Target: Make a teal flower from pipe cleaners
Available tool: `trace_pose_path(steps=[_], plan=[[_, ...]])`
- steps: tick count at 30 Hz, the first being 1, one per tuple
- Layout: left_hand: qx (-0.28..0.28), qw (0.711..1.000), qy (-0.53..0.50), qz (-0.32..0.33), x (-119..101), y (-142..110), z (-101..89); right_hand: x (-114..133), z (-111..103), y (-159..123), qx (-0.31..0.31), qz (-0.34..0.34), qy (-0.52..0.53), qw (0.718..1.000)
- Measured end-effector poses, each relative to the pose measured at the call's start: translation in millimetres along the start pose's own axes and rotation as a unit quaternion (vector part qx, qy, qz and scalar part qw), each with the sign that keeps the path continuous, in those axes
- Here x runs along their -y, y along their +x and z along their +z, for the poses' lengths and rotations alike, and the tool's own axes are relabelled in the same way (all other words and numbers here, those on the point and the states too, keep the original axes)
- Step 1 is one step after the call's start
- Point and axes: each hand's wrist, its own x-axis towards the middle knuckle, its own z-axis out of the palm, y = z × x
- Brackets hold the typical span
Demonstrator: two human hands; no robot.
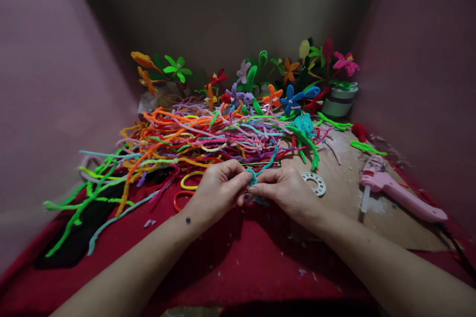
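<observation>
Between my two hands is a teal pipe cleaner (271, 159), bent into a small loop at my fingertips, with one free end sticking up to the right. My left hand (223, 185) pinches it between thumb and forefinger. From the other side, my right hand (284, 188) pinches the same piece with thumb and fingers closed. Some teal strands show just below the fingertips; whether they join the held piece is hard to see. Scissors with yellow and red handles (191, 180) lie beside my left hand. Right of my right hand is a white ring with holes (314, 184).
A heap of colourful pipe cleaners (208, 133) spreads behind my hands. Pipe-cleaner flowers (292, 99) stand along the back, some by a pot (339, 101). On the cardboard (340, 178) at right lies a pink glue gun (403, 195). A red cloth (238, 267) covers the table.
</observation>
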Motion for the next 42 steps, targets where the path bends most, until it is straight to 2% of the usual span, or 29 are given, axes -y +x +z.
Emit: trace_pose_path(steps=[4, 9, 11, 19, 22, 26, 28, 32, 37, 42], plan=[[0.013, 1.0, -0.019, 0.009, 3, 4, -3.0, 2, -3, 1, -0.005, 0.026, 0.057, 0.998], [0.115, 0.992, -0.016, -0.041, 7, 9, -4.9, 1, -4, 5, -0.071, 0.018, 0.178, 0.981], [0.127, 0.991, 0.015, -0.041, 7, 9, -2.7, 0, -3, 6, -0.08, 0.013, 0.197, 0.977], [0.064, 0.997, 0.033, 0.015, 11, 6, -3.0, -2, -1, 4, -0.097, 0.016, 0.146, 0.984], [0.069, 0.995, -0.073, -0.02, 17, 8, -0.3, -5, 0, 6, -0.115, -0.009, 0.182, 0.976], [0.132, 0.962, -0.231, -0.068, 25, 9, 10.1, -4, 3, 6, -0.127, -0.023, 0.232, 0.964], [0.157, 0.948, -0.268, -0.075, 28, 10, 15.1, -3, 5, 6, -0.123, -0.022, 0.245, 0.962], [0.142, 0.934, -0.317, -0.086, 32, 12, 19.2, -2, 8, 5, -0.124, -0.027, 0.245, 0.961], [0.198, 0.924, -0.297, -0.137, 31, 13, 13.2, -7, 8, 5, -0.091, -0.011, 0.251, 0.964], [0.207, 0.936, -0.221, -0.181, 29, 13, 6.8, -8, 8, 2, -0.12, -0.043, 0.141, 0.982]])
